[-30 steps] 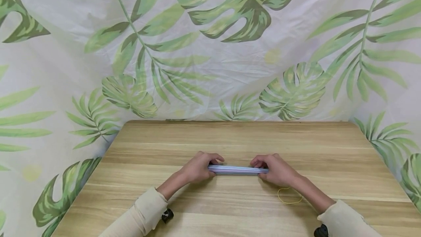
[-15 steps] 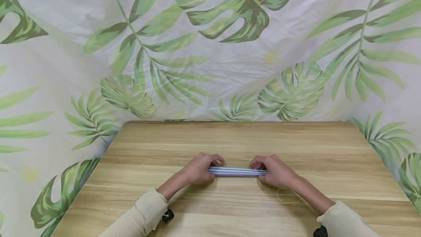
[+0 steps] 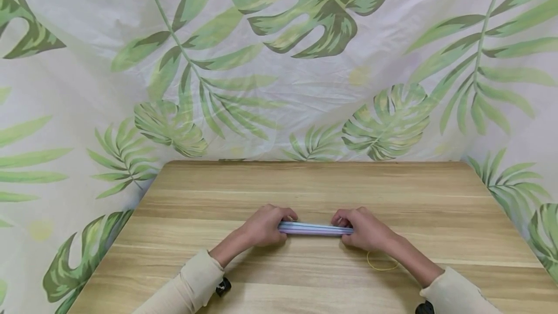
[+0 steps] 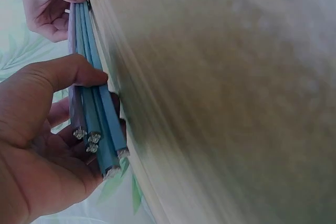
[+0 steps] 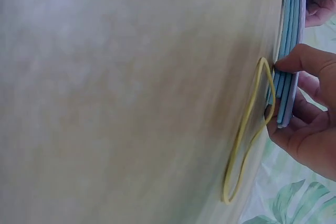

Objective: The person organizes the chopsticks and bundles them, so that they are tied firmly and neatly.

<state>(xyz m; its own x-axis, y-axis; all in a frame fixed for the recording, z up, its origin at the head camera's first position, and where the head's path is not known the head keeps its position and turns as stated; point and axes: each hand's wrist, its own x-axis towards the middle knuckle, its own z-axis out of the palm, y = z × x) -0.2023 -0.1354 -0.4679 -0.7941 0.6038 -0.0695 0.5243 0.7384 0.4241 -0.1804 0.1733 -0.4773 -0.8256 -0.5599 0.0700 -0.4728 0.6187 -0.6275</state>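
Observation:
A bundle of several thin blue and lilac sticks (image 3: pixel 315 228) lies lengthwise on the wooden table (image 3: pixel 305 183), held at both ends. My left hand (image 3: pixel 264 226) grips its left end, thumb over the sticks (image 4: pixel 89 103) and fingers curled beneath. My right hand (image 3: pixel 365 229) grips the right end the same way, thumb pressing the sticks (image 5: pixel 287 72). A yellow rubber band (image 3: pixel 382 260) lies flat on the table just beside my right wrist, also visible as a loop (image 5: pixel 247 129) in the right wrist view.
A leaf-printed cloth (image 3: pixel 279 62) hangs behind and around the table. The table's far edge (image 3: pixel 314 162) runs just beyond the hands. Cream sleeves (image 3: pixel 192 287) cover both forearms.
Both hands have closed in slightly on the bundle, so less of it shows between them; otherwise they stay in place.

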